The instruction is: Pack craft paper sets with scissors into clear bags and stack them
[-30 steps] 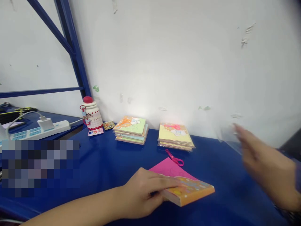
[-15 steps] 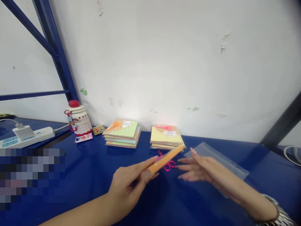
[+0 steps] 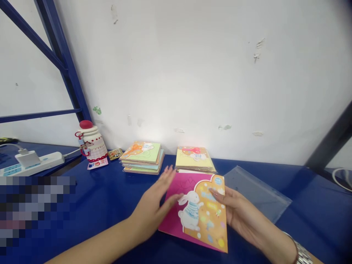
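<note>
A square magenta and orange booklet (image 3: 203,211), printed with a white rabbit in a blue striped sweater, is held upright above the blue table, its front facing me. My right hand (image 3: 238,209) grips its right side, thumb on the front and fingers behind. At the left side is my left hand (image 3: 156,201), fingers stretched out and apart. Its thumb lies over the front near the rabbit's ears; whether it presses there I cannot tell. Behind my right hand a clear plastic sleeve (image 3: 255,190) lies flat on the table.
Toward the wall stand two stacks of wrapped booklets, a green-topped stack (image 3: 145,157) and a yellow-topped stack (image 3: 194,159). Farther left are a cream bottle (image 3: 95,143) with a red lid, small packets (image 3: 97,163) and a white power strip (image 3: 49,161). A blue metal frame (image 3: 62,55) rises there.
The booklet has turned from edge-on to front-facing. My right hand has closed on its right side, while my left hand's fingers have opened. The pink scissors are now hidden behind it.
</note>
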### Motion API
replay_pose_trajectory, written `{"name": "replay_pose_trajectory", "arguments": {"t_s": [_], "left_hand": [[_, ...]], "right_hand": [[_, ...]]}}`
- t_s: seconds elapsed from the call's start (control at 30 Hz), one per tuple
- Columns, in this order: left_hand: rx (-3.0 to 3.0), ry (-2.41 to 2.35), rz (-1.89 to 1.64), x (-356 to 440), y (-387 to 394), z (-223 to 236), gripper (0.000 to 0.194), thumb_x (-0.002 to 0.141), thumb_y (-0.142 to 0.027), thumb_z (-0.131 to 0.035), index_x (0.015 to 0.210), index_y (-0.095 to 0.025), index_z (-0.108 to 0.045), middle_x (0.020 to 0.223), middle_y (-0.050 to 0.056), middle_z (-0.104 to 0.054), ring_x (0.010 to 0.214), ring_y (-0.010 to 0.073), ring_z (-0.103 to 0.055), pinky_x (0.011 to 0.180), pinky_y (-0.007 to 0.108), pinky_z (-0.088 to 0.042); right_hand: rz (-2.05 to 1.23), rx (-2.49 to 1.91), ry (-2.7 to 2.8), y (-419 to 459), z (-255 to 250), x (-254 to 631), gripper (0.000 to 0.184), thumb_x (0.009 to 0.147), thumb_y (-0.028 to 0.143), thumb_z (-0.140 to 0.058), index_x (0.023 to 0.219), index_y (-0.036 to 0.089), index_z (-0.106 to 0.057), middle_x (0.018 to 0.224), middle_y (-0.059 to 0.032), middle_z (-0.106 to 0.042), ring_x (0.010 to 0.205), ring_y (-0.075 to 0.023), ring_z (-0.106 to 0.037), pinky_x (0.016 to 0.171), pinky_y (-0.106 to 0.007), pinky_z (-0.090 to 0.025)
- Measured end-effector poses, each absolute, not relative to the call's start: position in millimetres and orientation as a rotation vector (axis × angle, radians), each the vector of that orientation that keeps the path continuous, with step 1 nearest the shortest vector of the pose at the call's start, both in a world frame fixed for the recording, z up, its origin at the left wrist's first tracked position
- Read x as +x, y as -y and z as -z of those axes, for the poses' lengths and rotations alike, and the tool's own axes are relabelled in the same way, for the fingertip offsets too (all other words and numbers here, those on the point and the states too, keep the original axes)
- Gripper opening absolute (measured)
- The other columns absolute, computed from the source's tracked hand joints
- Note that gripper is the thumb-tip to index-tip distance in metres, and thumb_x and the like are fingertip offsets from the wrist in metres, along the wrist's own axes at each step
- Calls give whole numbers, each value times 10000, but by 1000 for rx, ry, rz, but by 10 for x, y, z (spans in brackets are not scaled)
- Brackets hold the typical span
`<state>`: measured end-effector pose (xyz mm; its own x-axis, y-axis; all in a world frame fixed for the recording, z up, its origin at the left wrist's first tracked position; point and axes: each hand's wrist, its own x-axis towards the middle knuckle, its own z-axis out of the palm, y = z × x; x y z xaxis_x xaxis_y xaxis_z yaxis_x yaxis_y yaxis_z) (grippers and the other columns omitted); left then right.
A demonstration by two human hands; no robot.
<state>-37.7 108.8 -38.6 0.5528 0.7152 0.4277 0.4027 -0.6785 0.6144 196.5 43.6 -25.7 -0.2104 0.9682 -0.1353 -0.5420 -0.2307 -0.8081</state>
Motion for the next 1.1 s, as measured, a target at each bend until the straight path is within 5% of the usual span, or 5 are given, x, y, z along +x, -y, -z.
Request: {"name": "replay_pose_trajectory", "arguments": {"t_s": [0.1, 0.17, 0.33, 0.9, 1.1], "left_hand": [[1763, -912, -1015, -334, -1173, 349, 701, 832, -458, -567, 1427, -229, -274, 1505, 64, -231, 1372, 254, -232, 1122, 405, -228], [1409, -785, -947, -288, -1158, 315, 720, 803, -459, -612, 1408, -201, -320, 1452, 115, -354, 1300, 291, -383, 1054, 411, -363], [1098, -650, -677, -247, -1037, 279, 471, 810, -359, -648, 1227, -157, -562, 1103, 126, -686, 955, 276, -667, 843, 386, -527], [1505, -701, -836, -330, -1150, 288, 236, 576, -264, -827, 792, -209, -753, 853, -9, -756, 861, 245, -688, 781, 309, -558], [1538, -709, -801, -360, -1128, 294, 220, 608, -263, -807, 819, -222, -758, 869, -7, -754, 868, 248, -688, 792, 323, -560]], "right_hand": [[-1647, -745, 841, -384, 197, 1941, 276, 857, 191, -607, 1131, 164, -597, 1107, -123, -687, 980, -263, -659, 889, -419, -498], [-1621, -716, 891, -349, 174, 1923, 279, 857, 199, -608, 1136, 197, -592, 1117, -106, -684, 991, -259, -653, 887, -415, -498], [-1538, -759, 1015, -356, 221, 1947, 303, 847, 230, -628, 1144, 265, -586, 1106, -58, -690, 992, -222, -653, 859, -354, -514], [-1165, -890, 1062, -442, 43, 2366, 231, 739, 287, -737, 962, 240, -697, 958, -53, -732, 883, -212, -682, 815, -322, -548], [-957, -811, 845, -538, -52, 2640, 187, 728, 278, -716, 904, 213, -706, 963, -16, -722, 917, -176, -655, 807, -246, -551]]}}
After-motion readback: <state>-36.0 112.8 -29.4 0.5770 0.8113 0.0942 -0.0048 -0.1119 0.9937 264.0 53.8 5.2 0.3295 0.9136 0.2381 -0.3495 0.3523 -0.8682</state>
